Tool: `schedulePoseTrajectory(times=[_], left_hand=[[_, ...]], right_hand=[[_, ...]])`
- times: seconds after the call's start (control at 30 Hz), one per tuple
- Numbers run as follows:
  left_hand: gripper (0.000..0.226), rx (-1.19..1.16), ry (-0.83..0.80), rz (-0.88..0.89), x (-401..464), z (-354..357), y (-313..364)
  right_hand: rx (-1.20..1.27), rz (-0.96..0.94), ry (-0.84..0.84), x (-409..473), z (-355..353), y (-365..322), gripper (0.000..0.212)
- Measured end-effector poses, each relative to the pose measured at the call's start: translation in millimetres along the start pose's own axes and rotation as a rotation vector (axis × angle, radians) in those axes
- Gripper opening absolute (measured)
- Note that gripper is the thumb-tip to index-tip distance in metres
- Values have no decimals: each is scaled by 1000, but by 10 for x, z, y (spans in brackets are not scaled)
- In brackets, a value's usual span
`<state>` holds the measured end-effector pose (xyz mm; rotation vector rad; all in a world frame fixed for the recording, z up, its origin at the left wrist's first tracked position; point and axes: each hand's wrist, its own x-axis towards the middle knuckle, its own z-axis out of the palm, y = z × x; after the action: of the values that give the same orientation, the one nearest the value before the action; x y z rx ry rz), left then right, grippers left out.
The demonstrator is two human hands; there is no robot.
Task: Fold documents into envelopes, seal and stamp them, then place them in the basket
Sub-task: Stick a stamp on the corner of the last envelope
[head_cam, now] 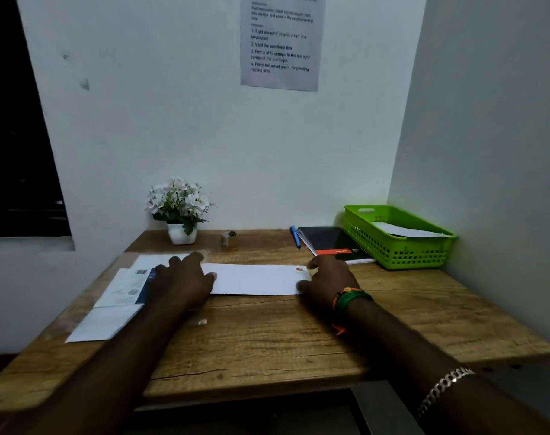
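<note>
A white envelope (255,279) lies flat on the wooden table (298,334), lengthwise across the person's view, with a small red stamp (299,270) at its far right corner. The left hand (182,279) rests on the envelope's left end, fingers loosely spread and pressing down. The right hand (328,279) sits at the envelope's right end, thumb on the near corner and fingers bent at the far edge; whether it pinches the paper, I cannot tell. Left of the envelope lies a stack of papers (123,288). Beyond the envelope to the right stands a green basket (393,246) holding a sheet, with a black notebook (330,241) and blue pen (295,237) beside it. Beyond the envelope's left end stands a pot of white flowers (179,208).
</note>
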<state>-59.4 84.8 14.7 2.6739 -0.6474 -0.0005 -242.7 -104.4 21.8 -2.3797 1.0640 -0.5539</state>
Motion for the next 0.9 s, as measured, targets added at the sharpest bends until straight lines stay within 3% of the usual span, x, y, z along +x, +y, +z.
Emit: schedulePoseTrajectory(times=[0.1, 0.2, 0.27, 0.37, 0.5, 0.57, 0.73, 0.9], left_hand=[[55, -379, 112, -21, 26, -57, -30], [49, -816, 194, -79, 14, -124, -96], [46, -1080, 184, -137, -21, -166, -118], [42, -1273, 175, -176, -28, -189, -73], [43, -1507, 109, -198, -64, -252, 120], [43, -1590, 16, -183, -69, -283, 260], [22, -1785, -416, -184, -75, -197, 826], [14, -1817, -515, -126, -34, 37, 1623]], right_hand=[[89, 77, -65, -5, -23, -39, 66], [286, 156, -109, 10, -46, -8, 68], [418, 164, -161, 9, -87, 15, 55], [616, 154, -267, -30, -197, 25, 17], [913, 217, -326, -126, -388, 130, 20], [989, 196, -272, -182, -563, 241, 7], [1070, 212, -1, -338, -1087, 754, 11], [1116, 246, 325, -437, -1444, 1268, 20]])
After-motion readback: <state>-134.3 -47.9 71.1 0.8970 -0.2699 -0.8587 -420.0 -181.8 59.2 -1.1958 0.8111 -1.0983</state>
